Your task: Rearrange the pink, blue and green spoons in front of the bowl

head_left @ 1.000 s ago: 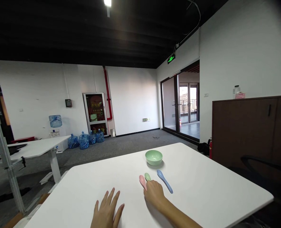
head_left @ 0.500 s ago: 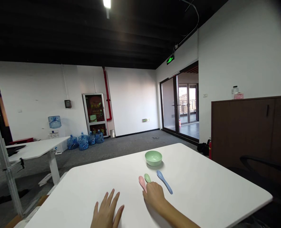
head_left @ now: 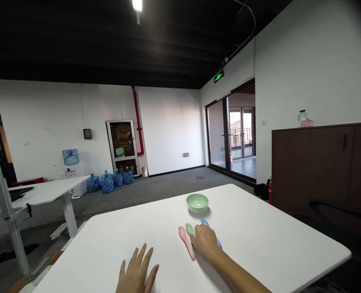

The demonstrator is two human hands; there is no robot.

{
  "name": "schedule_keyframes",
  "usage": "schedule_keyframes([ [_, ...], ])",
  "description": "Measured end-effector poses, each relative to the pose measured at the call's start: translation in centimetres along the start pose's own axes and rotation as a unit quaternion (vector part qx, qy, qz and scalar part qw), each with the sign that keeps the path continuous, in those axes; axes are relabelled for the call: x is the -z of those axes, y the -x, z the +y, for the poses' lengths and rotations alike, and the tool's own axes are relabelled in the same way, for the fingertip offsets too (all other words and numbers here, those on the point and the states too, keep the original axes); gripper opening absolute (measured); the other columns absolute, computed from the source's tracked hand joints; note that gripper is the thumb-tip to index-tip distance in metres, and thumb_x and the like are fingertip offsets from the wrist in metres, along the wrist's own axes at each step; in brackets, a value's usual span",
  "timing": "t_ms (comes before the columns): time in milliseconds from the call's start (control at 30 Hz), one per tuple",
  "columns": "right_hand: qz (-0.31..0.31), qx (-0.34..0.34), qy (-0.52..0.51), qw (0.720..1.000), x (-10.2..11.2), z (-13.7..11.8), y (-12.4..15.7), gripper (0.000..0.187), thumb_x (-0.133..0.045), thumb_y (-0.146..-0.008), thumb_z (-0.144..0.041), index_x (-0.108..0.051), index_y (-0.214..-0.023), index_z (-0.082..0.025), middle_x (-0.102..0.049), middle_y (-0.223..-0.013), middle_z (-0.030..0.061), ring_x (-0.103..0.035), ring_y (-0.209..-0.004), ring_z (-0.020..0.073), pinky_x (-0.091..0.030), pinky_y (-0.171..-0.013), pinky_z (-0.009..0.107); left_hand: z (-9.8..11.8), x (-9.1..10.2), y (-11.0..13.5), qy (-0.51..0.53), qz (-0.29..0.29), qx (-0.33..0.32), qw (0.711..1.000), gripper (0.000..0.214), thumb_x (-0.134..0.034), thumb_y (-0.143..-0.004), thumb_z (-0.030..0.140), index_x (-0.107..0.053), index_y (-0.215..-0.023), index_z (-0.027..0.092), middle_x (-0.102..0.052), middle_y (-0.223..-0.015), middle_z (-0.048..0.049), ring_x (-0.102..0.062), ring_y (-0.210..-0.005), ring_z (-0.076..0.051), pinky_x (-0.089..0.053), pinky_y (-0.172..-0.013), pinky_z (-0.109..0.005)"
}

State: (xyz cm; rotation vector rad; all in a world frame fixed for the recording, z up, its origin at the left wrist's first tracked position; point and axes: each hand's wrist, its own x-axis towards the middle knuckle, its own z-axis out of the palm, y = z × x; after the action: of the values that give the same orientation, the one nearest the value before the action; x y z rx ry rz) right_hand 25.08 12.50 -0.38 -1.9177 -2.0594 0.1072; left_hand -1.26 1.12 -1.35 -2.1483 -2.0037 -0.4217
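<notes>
My left hand (head_left: 135, 272) lies flat on the white table (head_left: 259, 228), palm down with fingers spread, holding nothing. My right hand (head_left: 205, 242) reaches forward with its fingers curled down over the spoons; whatever the fingertips hold is hidden beneath it. Just left of that hand, the pink spoon (head_left: 187, 244) lies in full view. Of the green spoon (head_left: 190, 229), the bowl end shows and the handle is covered by the hand. The blue spoon (head_left: 204, 222) is mostly hidden, only its two ends showing. Beyond the spoons stands a light green bowl (head_left: 197, 203).
Behind the table, several blue water bottles (head_left: 107, 184) stand on the floor by the wall. A second white table (head_left: 46, 191) is at left, near a metal post (head_left: 6, 203). To the right are a dark brown cabinet (head_left: 311, 162) and a black chair armrest (head_left: 335, 209).
My right hand has shifted right, uncovering the pink spoon's handle and covering the middle of the blue spoon. The left hand has stayed put, as have the spoons and bowl.
</notes>
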Motion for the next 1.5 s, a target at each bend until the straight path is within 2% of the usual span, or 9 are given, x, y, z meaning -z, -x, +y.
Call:
schedule_keyframes([
  [133,-0.022,0.006,0.004,1.0,-0.5,0.3,-0.3,0.024,-0.052,-0.087,-0.015,-0.076,-0.093,-0.015,-0.079,-0.096,0.0143,-0.074,-0.089,0.0275,-0.048,-0.07,0.032,-0.2,-0.3,-0.1,0.015,-0.004,-0.002,1.0,0.053,-0.034,-0.1,0.044,-0.049,-0.149,0.033,-0.047,-0.161,-0.0054,-0.041,-0.151,-0.033,-0.04,-0.117,-0.064],
  [267,-0.038,-0.008,-0.014,0.999,-0.9,0.4,-0.2,0.027,-0.052,-0.083,-0.009,-0.076,-0.094,-0.014,-0.079,-0.095,0.0139,-0.075,-0.09,0.0272,-0.047,-0.069,0.032,-0.5,-0.6,-0.1,0.01,-0.002,0.0,1.0,0.053,-0.034,-0.1,0.043,-0.048,-0.149,0.033,-0.047,-0.161,-0.0049,-0.041,-0.151,-0.032,-0.04,-0.118,-0.063],
  [433,-0.007,-0.021,-0.01,1.0,-0.4,1.7,-0.6,0.024,-0.051,-0.091,-0.021,-0.074,-0.095,-0.014,-0.077,-0.104,0.0155,-0.074,-0.092,0.0267,-0.044,-0.069,0.031,-0.9,-1.0,0.0,-0.003,0.005,-0.002,1.0,0.052,-0.035,-0.099,0.042,-0.049,-0.149,0.035,-0.048,-0.161,-0.0049,-0.042,-0.15,-0.032,-0.042,-0.116,-0.063],
  [567,0.011,-0.037,0.008,0.999,1.0,4.8,-1.5,0.028,-0.05,-0.095,-0.028,-0.073,-0.1,-0.014,-0.077,-0.105,0.0157,-0.073,-0.098,0.027,-0.043,-0.072,0.03,-0.5,-0.4,0.0,-0.014,-0.002,0.003,1.0,0.052,-0.035,-0.099,0.041,-0.05,-0.148,0.033,-0.049,-0.16,-0.0054,-0.042,-0.15,-0.032,-0.042,-0.117,-0.062],
  [733,0.014,-0.083,0.041,0.996,2.2,9.6,-3.1,0.029,-0.048,-0.096,-0.025,-0.074,-0.101,-0.012,-0.076,-0.108,0.0187,-0.073,-0.098,0.0272,-0.041,-0.071,0.031,0.2,0.5,-0.1,-0.007,-0.011,0.01,1.0,0.052,-0.035,-0.099,0.042,-0.051,-0.148,0.032,-0.048,-0.16,-0.0054,-0.042,-0.15,-0.032,-0.041,-0.117,-0.062],
  [867,0.01,-0.099,0.057,0.993,2.0,12.6,-4.0,0.028,-0.049,-0.097,-0.022,-0.073,-0.104,-0.011,-0.075,-0.111,0.0204,-0.073,-0.099,0.0275,-0.039,-0.069,0.031,0.3,0.5,-0.1,-0.006,-0.009,0.012,1.0,0.052,-0.037,-0.098,0.043,-0.052,-0.147,0.032,-0.049,-0.16,-0.0049,-0.043,-0.149,-0.032,-0.041,-0.117,-0.062],
  [1033,-0.003,-0.112,0.068,0.991,1.0,14.9,-4.5,0.029,-0.047,-0.095,-0.017,-0.073,-0.106,-0.01,-0.074,-0.114,0.0206,-0.073,-0.099,0.0278,-0.04,-0.07,0.032,-0.1,0.0,-0.1,0.003,0.004,0.009,1.0,0.052,-0.038,-0.098,0.044,-0.053,-0.146,0.033,-0.051,-0.158,-0.0052,-0.044,-0.149,-0.033,-0.041,-0.117,-0.063],
  [1333,-0.004,-0.113,0.074,0.991,0.3,15.8,-4.5,0.03,-0.046,-0.096,-0.017,-0.073,-0.105,-0.011,-0.074,-0.114,0.0208,-0.073,-0.098,0.0271,-0.042,-0.071,0.032,0.5,0.6,0.0,-0.005,-0.02,0.022,1.0,0.053,-0.035,-0.099,0.044,-0.05,-0.148,0.031,-0.047,-0.161,-0.005,-0.04,-0.151,-0.033,-0.039,-0.119,-0.063],
  [1500,-0.006,-0.108,0.081,0.991,0.3,15.9,-4.4,0.031,-0.044,-0.096,-0.016,-0.073,-0.104,-0.01,-0.074,-0.111,0.0209,-0.073,-0.097,0.028,-0.042,-0.07,0.032,0.6,0.8,0.1,-0.002,-0.014,0.02,1.0,0.053,-0.036,-0.098,0.043,-0.053,-0.147,0.03,-0.048,-0.16,-0.0066,-0.041,-0.15,-0.034,-0.039,-0.118,-0.064],
])
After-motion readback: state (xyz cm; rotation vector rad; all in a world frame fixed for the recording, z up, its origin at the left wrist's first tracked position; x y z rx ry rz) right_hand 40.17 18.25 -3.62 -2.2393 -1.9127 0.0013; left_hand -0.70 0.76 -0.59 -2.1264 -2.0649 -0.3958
